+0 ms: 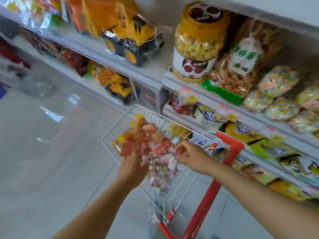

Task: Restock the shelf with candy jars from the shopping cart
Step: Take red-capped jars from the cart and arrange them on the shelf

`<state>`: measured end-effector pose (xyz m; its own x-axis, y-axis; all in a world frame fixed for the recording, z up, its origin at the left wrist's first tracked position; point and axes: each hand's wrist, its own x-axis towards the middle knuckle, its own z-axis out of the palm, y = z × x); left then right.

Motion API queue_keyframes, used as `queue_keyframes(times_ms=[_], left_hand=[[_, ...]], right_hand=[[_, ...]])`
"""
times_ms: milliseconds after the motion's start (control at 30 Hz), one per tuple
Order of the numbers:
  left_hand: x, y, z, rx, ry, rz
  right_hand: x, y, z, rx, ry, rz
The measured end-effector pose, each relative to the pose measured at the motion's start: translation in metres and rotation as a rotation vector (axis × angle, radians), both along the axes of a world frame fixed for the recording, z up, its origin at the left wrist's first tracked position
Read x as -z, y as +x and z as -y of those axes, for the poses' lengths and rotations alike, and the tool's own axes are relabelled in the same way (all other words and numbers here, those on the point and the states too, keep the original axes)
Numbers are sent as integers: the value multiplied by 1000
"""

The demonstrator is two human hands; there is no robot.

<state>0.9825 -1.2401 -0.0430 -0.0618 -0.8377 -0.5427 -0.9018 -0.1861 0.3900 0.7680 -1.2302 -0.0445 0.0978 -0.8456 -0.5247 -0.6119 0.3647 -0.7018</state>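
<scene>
Barely begun, it seems: candy jars [146,145] heap the shopping cart [230,143] beside the shelf [208,100], left grip [133,163] and right grip [189,155] reach among them, and blur hides whether either grasps one.

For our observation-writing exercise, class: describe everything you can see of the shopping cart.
The shopping cart is a white wire basket on a red frame, seemingly metal. It stands upright on the pale floor, close beside the shelf. It is heaped with small candy jars, red, orange and pink, some with yellow lids. The left hand and right hand reach into it among the jars; blur hides whether they grip anything.
</scene>
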Motion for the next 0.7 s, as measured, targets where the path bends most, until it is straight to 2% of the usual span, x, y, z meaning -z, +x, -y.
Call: queue_keyframes(times_ms=[133,300,533,700], left_hand=[[35,17,21,141,49,118],[74,21,46,277,84,254],[125,22,57,339,207,394],[140,16,56,323,202,549]], right_hand=[[43,27,19,66,154,-76],[87,45,41,167,214,-119],[134,55,65,198,258,-169],[159,62,74,168,289,-185]])
